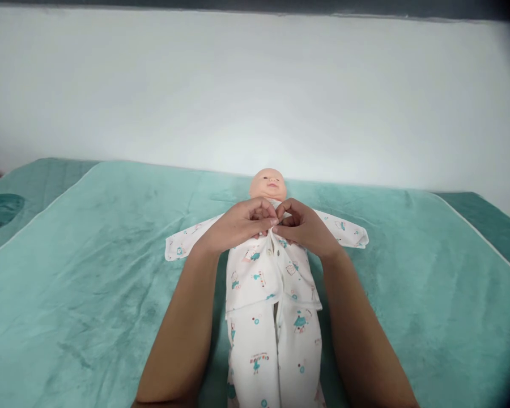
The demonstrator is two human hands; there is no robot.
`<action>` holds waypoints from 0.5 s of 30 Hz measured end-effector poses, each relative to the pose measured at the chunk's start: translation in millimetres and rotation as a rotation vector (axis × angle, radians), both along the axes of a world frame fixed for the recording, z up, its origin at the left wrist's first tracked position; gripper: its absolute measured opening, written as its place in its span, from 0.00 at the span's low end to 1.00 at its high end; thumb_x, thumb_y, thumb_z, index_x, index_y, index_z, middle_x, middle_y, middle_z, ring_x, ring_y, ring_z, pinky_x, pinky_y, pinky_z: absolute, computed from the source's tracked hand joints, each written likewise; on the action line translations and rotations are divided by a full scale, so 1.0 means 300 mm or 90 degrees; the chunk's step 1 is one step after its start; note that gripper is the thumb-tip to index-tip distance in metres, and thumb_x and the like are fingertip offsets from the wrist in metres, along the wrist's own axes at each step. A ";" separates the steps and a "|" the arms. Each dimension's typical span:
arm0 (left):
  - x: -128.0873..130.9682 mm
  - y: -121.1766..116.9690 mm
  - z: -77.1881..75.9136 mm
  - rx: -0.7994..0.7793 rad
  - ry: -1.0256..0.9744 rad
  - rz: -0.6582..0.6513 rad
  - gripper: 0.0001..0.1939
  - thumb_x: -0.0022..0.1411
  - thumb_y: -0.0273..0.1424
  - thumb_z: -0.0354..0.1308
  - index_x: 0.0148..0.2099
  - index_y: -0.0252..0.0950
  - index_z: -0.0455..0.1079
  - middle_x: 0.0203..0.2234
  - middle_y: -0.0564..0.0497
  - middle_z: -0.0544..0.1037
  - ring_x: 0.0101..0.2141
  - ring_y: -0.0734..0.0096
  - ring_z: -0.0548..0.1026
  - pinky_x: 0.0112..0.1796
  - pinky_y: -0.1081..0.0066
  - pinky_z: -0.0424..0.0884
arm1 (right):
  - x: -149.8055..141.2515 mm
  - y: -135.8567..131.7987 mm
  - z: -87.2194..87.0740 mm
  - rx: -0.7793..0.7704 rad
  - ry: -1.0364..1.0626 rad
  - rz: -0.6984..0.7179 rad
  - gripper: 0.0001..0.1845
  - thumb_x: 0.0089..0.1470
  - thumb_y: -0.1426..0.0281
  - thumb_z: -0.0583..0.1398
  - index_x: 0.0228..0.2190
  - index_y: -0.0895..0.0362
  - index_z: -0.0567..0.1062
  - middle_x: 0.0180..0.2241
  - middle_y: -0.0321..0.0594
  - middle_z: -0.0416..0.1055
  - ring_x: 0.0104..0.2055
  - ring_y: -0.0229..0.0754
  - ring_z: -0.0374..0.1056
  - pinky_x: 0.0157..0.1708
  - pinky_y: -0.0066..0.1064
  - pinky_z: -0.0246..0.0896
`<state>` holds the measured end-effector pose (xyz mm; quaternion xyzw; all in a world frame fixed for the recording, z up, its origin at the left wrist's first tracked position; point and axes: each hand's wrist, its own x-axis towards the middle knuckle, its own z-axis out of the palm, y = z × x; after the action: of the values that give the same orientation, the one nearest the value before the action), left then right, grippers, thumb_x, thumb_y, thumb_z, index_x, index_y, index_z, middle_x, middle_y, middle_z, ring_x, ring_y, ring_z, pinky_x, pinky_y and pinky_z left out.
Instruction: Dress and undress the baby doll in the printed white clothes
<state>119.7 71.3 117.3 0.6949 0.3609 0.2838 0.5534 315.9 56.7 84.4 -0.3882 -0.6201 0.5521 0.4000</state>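
A baby doll point(268, 184) lies on its back, its head toward the wall. It wears a white printed baby shirt point(255, 269) with long sleeves spread to both sides, and matching white pants point(300, 351). My left hand point(249, 221) and my right hand point(301, 225) meet at the upper chest, fingertips pinching the two front edges of the shirt just below the neck. Below my fingers the front parts slightly, and a small button point(269, 253) shows there. What lies between the fingertips is mostly hidden.
A teal plush sheet point(110, 294) with some wrinkles covers the bed under the doll. Behind it rises a plain white wall point(255, 90). Darker green bedding point(484, 221) shows at the right, and more of it at the far left.
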 end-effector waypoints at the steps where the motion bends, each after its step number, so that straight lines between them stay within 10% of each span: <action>1: 0.001 -0.001 0.000 0.004 0.000 -0.003 0.09 0.60 0.37 0.60 0.38 0.37 0.69 0.29 0.54 0.71 0.27 0.78 0.67 0.27 0.76 0.64 | -0.002 -0.001 -0.001 0.002 0.001 -0.004 0.11 0.52 0.67 0.65 0.33 0.53 0.66 0.17 0.24 0.57 0.19 0.31 0.54 0.18 0.23 0.44; 15: 0.006 0.003 -0.019 0.001 0.030 0.026 0.09 0.51 0.25 0.58 0.37 0.38 0.69 0.25 0.56 0.69 0.27 0.77 0.66 0.28 0.75 0.61 | 0.018 0.011 0.000 -0.031 0.035 0.030 0.16 0.46 0.66 0.69 0.34 0.54 0.69 0.22 0.27 0.62 0.21 0.31 0.58 0.20 0.24 0.51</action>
<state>121.6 72.1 111.7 0.6945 0.3874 0.2789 0.5384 321.4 60.0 84.5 -0.3677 -0.6041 0.5871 0.3940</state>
